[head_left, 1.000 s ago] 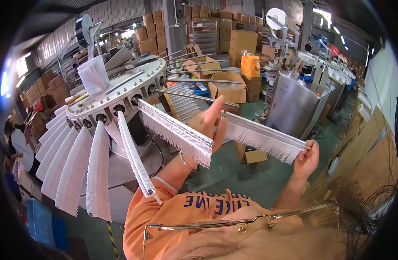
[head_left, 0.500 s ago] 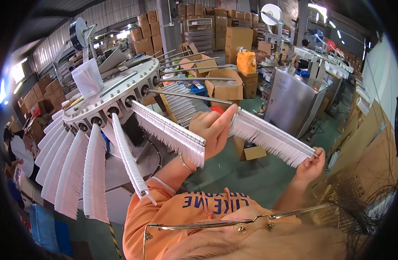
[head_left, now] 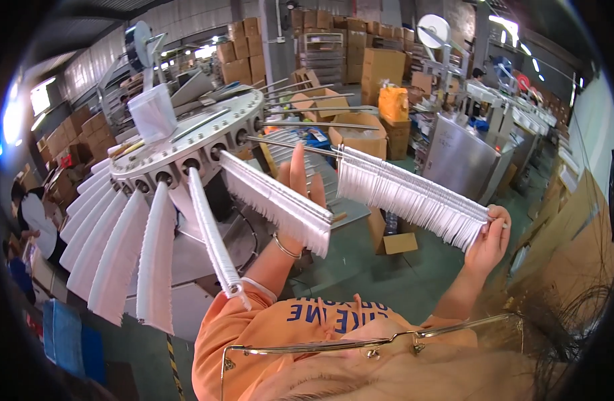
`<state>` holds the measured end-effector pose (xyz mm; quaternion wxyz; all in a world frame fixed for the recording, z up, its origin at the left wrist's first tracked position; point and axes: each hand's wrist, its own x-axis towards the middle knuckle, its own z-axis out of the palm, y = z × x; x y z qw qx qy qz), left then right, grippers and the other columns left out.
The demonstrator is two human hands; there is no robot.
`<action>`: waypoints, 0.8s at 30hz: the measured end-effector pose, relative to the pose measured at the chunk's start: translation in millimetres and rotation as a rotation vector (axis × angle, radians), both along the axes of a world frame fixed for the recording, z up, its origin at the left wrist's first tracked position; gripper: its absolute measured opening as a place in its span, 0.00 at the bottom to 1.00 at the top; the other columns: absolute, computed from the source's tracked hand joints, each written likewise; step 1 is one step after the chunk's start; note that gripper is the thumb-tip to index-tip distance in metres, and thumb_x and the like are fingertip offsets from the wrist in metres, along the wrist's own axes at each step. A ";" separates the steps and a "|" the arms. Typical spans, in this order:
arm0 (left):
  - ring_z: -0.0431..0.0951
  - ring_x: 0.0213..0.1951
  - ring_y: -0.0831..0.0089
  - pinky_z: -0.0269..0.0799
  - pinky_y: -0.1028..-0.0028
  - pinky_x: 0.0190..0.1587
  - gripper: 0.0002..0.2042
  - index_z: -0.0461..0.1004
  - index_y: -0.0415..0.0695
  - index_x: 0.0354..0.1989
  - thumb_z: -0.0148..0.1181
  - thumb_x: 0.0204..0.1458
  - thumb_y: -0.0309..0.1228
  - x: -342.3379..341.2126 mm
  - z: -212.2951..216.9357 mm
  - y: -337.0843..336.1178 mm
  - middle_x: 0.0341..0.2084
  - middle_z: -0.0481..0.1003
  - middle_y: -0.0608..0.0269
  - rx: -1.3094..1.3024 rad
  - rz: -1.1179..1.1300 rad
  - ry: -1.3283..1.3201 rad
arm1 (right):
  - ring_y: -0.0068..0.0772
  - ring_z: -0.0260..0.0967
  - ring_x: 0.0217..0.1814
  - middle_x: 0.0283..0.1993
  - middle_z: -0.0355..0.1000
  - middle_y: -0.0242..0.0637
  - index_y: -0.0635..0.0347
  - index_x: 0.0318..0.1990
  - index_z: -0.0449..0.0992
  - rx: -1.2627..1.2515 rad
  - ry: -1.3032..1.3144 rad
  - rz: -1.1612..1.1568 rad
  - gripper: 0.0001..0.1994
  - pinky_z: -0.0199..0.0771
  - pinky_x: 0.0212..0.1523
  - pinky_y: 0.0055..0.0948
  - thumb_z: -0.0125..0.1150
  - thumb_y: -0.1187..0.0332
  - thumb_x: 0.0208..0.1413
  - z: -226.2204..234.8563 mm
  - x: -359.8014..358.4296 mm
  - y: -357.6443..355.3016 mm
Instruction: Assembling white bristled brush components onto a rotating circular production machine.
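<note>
A round metal carousel (head_left: 186,137) carries rods that stick out like spokes, several of them loaded with white fringed strips (head_left: 156,257). My right hand (head_left: 488,237) grips the near end of one loaded rod (head_left: 414,197), whose white strips hang in a dense row. My left hand (head_left: 300,187) is raised flat with fingers together and pointing up, between that rod and the neighbouring loaded rod (head_left: 277,204), which crosses in front of the palm. Orange sleeves cover both upper arms, and a bracelet sits on the left wrist.
Bare metal rods (head_left: 320,125) stick out of the carousel toward the back. Cardboard boxes (head_left: 360,137) and a yellow bag (head_left: 392,103) stand behind them. A steel machine cabinet (head_left: 462,157) is at right. Green floor lies below, and a person (head_left: 26,220) sits at far left.
My left hand has slid left along the held rod and turned upright, leaving the strips bunched toward my right hand. The carousel's loaded rods have shifted slightly.
</note>
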<state>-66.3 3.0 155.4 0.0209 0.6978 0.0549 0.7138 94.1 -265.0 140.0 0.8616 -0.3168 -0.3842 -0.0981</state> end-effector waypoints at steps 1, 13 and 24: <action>0.66 0.33 0.62 0.65 0.68 0.36 0.24 0.56 0.40 0.56 0.49 0.48 0.24 -4.9 -14.2 -4.2 0.38 0.66 0.50 -0.210 0.012 0.117 | 0.12 0.52 0.28 0.32 0.61 0.27 0.64 0.39 0.67 0.007 -0.063 -0.054 0.10 0.53 0.31 0.13 0.43 0.67 0.59 6.5 -3.1 5.8; 0.68 0.41 0.60 0.63 0.64 0.43 0.17 0.60 0.37 0.47 0.45 0.48 0.28 -54.5 -93.1 25.9 0.41 0.65 0.47 -0.277 -0.014 0.213 | 0.12 0.50 0.26 0.25 0.58 0.24 0.62 0.34 0.68 -0.307 -0.167 0.020 0.07 0.50 0.26 0.13 0.44 0.69 0.58 43.7 -50.6 115.1; 0.60 0.25 0.74 0.58 0.77 0.29 0.14 0.64 0.36 0.41 0.51 0.44 0.17 -90.5 -77.9 28.6 0.22 0.59 0.63 -0.591 -0.308 -0.036 | 0.14 0.48 0.22 0.22 0.56 0.26 0.62 0.34 0.67 -0.220 -0.103 0.031 0.09 0.47 0.24 0.15 0.44 0.66 0.59 41.7 -54.9 123.0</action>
